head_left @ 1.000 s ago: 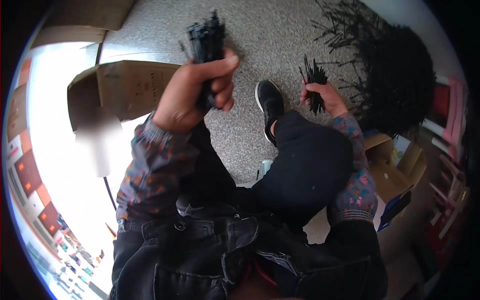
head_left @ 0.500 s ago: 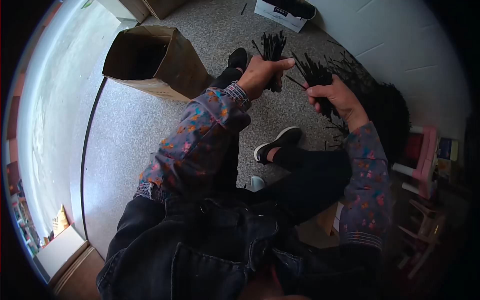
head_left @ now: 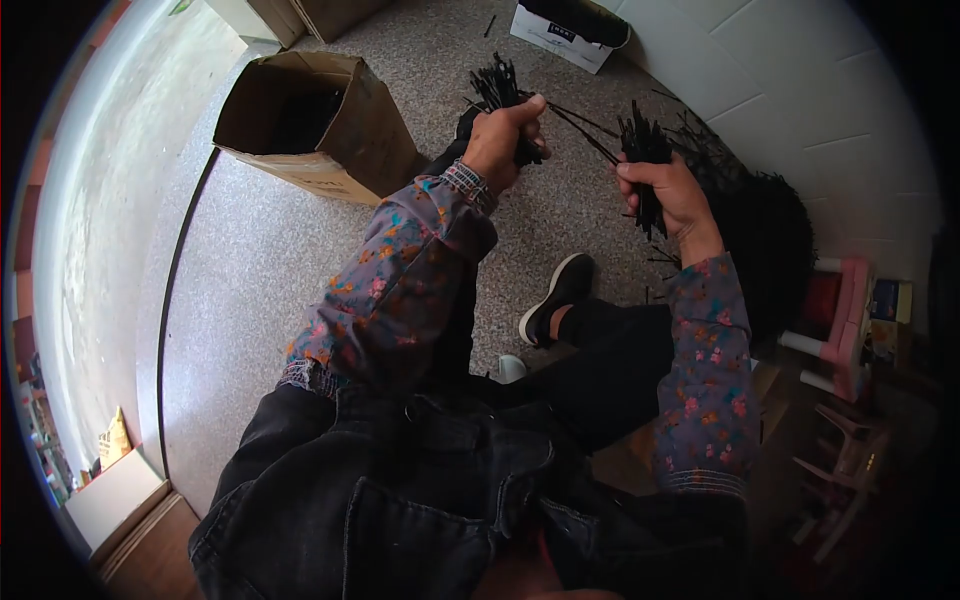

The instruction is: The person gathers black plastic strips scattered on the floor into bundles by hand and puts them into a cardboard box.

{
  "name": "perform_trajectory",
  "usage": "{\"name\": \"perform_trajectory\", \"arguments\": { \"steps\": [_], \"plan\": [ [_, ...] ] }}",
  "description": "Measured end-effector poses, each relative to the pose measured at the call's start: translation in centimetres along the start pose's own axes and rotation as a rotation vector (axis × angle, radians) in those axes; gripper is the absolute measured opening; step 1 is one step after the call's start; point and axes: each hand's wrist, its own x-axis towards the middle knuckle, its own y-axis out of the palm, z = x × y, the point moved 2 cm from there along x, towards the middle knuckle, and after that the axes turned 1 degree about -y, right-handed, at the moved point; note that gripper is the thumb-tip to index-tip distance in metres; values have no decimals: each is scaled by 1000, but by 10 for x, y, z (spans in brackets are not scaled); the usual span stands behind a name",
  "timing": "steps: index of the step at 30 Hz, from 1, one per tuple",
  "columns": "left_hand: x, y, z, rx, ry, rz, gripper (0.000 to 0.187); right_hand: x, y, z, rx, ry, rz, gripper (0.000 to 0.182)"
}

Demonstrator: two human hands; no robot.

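Observation:
My left hand (head_left: 497, 140) is closed round a bundle of thin black sticks (head_left: 498, 85), whose ends fan out above my fist. My right hand (head_left: 668, 192) grips a second bundle of black sticks (head_left: 645, 140), held upright with ends showing above and below. A few long sticks (head_left: 580, 125) stretch across the gap between my two hands. Beyond and beside my right hand, a large dark heap of similar sticks (head_left: 765, 220) lies on the floor against the wall. What the heap's darkest part consists of is hard to tell.
An open cardboard box (head_left: 375, 140) stands on the speckled floor (head_left: 260, 260) at the left. A white box (head_left: 565, 42) with dark contents is at the top by the white wall (head_left: 790, 90). A pink and white stool (head_left: 845, 320) stands at the right. My shoe (head_left: 560, 298) is below my hands.
My left hand has moved left with its bundle, widening the gap between my hands. Long sticks now span that gap. My right hand's bundle is more upright, and my right foot has shifted.

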Motion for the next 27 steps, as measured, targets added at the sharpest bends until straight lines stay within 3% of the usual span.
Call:
{"name": "perform_trajectory", "arguments": {
  "steps": [3,8,12,14,19,27],
  "plan": [
    [3,-5,-1,-208,-58,8,19,2,-5,1,42,-18,-20,20],
    [2,-3,-2,-189,-76,82,16,5,-6,0,180,-8,-59,18],
    [-6,7,-11,-4,-1,49,17,9,-6,1,40,5,-40,17],
    [-10,11,-19,237,94,70,18,9,-11,0,-168,32,-35,16],
    [-10,18,-8,755,130,130,21,4,-14,-3,-193,49,61,17],
    [-3,10,4,615,-79,138,19,9,-34,-6,-45,-29,-60,15]
  ]
}}
